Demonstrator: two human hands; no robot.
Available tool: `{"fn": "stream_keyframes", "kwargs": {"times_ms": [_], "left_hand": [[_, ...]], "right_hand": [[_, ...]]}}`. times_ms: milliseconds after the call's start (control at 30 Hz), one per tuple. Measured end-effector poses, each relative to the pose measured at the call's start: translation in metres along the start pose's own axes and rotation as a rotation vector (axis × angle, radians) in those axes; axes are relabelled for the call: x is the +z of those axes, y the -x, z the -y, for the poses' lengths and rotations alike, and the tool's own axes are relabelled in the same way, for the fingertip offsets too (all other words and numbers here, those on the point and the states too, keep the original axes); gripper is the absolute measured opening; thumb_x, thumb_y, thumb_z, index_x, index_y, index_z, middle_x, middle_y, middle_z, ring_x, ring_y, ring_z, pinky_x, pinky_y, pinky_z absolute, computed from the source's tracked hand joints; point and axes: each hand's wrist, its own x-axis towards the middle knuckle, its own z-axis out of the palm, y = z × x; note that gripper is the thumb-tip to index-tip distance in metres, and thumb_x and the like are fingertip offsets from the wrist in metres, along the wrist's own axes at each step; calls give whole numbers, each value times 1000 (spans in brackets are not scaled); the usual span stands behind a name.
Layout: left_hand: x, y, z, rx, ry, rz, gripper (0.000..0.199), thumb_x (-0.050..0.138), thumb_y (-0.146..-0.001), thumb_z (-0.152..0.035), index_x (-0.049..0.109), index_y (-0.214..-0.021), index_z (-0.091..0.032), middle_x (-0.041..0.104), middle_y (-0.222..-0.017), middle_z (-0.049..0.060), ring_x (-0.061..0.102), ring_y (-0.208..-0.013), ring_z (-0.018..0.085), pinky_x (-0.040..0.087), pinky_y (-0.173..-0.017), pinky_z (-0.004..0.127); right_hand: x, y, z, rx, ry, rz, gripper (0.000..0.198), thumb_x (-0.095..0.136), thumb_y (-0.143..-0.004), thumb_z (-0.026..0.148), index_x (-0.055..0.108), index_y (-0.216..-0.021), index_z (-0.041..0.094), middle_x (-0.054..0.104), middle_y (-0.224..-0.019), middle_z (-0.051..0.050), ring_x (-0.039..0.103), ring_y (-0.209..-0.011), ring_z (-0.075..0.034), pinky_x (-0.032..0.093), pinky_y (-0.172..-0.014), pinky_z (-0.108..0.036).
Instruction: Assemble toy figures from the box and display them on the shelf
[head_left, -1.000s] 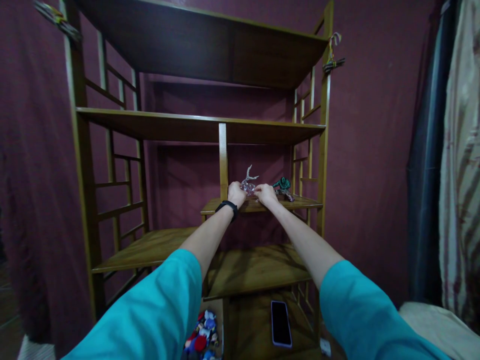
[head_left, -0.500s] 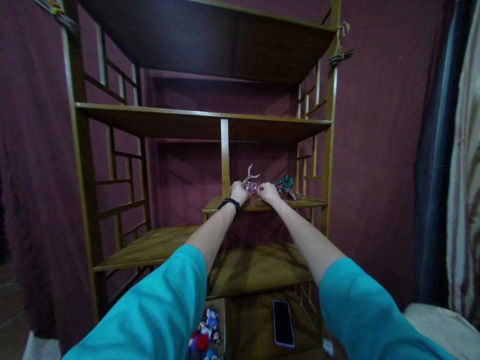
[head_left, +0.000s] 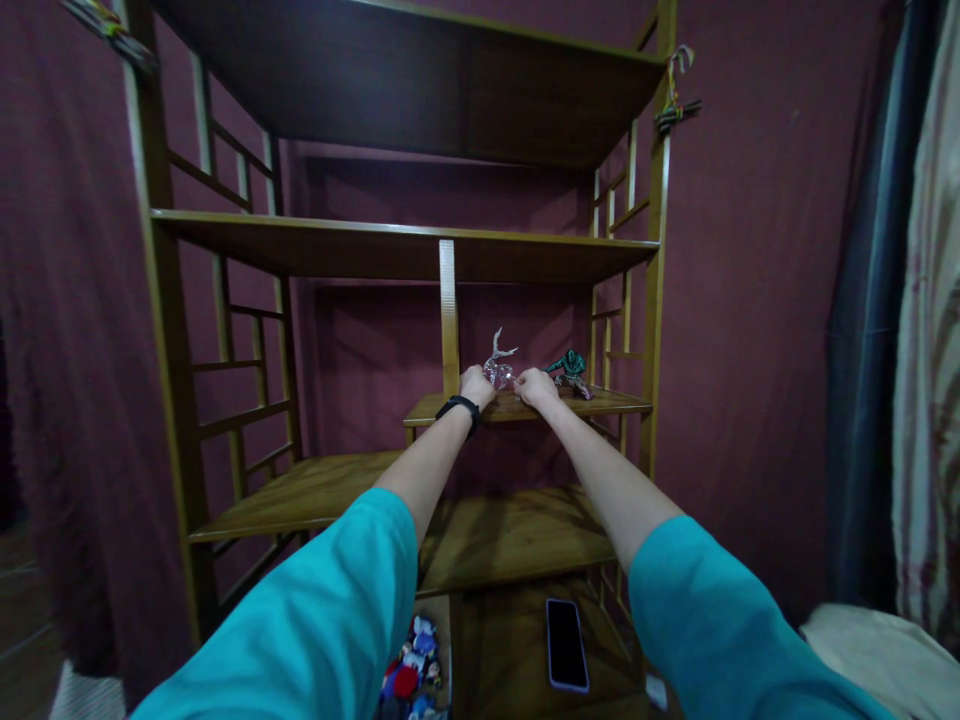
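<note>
A clear glass deer figurine (head_left: 498, 372) with tall pale antlers stands on the small raised shelf (head_left: 517, 408). My left hand (head_left: 476, 385) has its fingers closed at the figurine's left side; a black band circles that wrist. From the other side, my right hand (head_left: 535, 386) pinches the figurine's right end, its fingertips partly hidden. Just right of that hand, a dark green and brownish figurine (head_left: 573, 374) rests on the same shelf.
A wooden shelf unit (head_left: 405, 228) surrounds the hands, with an upright divider (head_left: 448, 320) left of the figurine. Below, a box holds several small colourful toys (head_left: 414, 665). A phone (head_left: 567, 645) lies on the low board. A curtain (head_left: 930, 330) hangs at right.
Both hands stay at the deer figurine with almost no movement. The view has shifted very slightly.
</note>
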Motion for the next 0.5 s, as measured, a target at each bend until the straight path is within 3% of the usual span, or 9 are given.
{"fn": "stream_keyframes", "kwargs": {"times_ms": [133, 500], "left_hand": [[-3, 1, -3, 16, -200, 23, 36, 74, -59, -25, 65, -93, -14, 70, -94, 14, 65, -90, 26, 47, -69, 27], [-8, 11, -8, 36, -194, 3, 39, 73, -63, -36, 66, -94, -13, 70, -95, 15, 66, -91, 26, 46, -67, 26]], "right_hand": [[0, -1, 1, 41, 28, 22, 20, 62, -76, 24, 71, -93, 24, 69, -103, -8, 63, -99, -21, 47, -82, -27], [1, -3, -1, 64, 3, 40, 19, 61, -79, 28, 71, -95, 23, 69, -103, -8, 63, -98, -18, 46, -81, -24]]}}
